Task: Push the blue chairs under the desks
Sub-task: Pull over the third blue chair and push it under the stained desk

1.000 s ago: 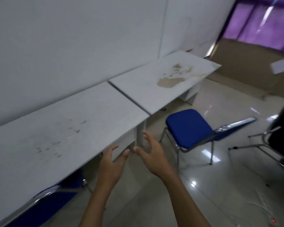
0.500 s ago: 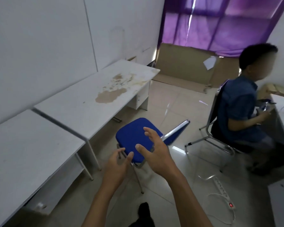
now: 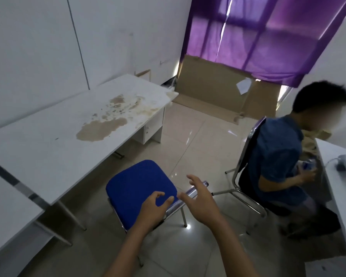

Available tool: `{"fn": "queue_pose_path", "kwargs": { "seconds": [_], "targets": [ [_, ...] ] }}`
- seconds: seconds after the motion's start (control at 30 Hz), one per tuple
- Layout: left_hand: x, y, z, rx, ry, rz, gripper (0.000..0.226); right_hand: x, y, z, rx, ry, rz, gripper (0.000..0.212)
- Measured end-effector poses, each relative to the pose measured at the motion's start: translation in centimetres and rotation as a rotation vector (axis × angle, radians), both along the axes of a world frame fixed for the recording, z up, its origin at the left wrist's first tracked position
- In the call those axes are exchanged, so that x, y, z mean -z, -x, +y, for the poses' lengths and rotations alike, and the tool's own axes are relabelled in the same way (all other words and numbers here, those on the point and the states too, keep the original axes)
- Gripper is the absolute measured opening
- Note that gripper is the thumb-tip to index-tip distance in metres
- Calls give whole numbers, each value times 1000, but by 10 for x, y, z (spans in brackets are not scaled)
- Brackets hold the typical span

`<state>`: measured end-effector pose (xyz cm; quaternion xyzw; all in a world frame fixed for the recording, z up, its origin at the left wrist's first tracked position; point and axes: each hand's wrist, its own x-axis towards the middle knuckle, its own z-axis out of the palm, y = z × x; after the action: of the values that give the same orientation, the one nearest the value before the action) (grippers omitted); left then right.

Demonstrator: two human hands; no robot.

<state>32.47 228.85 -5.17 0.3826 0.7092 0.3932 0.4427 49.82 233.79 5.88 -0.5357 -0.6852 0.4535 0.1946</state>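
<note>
A blue chair (image 3: 137, 188) stands on the tiled floor (image 3: 198, 144) just clear of the stained white table (image 3: 54, 148), its seat out in the open and its backrest edge toward the camera. Both hands reach over that backrest with fingers spread wide and holding nothing: the left hand (image 3: 154, 209) over the seat's near corner, the right hand (image 3: 201, 200) beside it above the chrome rail (image 3: 190, 191). A seated person (image 3: 282, 156) occupies another chair at the right.
</note>
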Motion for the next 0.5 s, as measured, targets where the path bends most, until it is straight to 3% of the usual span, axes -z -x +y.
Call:
{"fn": "queue_pose_path", "kwargs": {
  "seconds": [0.1,0.2,0.3,0.5],
  "targets": [
    [14,-6,7,-25,54,-23,58,18,0,26,-30,37,-21,61],
    [24,-7,12,-82,125,-26,76,38,7,59,-121,70,-66,57],
    [30,-10,17,-185,197,-33,86,56,15,89,-270,77,-154,66],
    [31,-30,23,-396,322,-8,72,89,1,134,-621,-116,-637,82]
  ]
}}
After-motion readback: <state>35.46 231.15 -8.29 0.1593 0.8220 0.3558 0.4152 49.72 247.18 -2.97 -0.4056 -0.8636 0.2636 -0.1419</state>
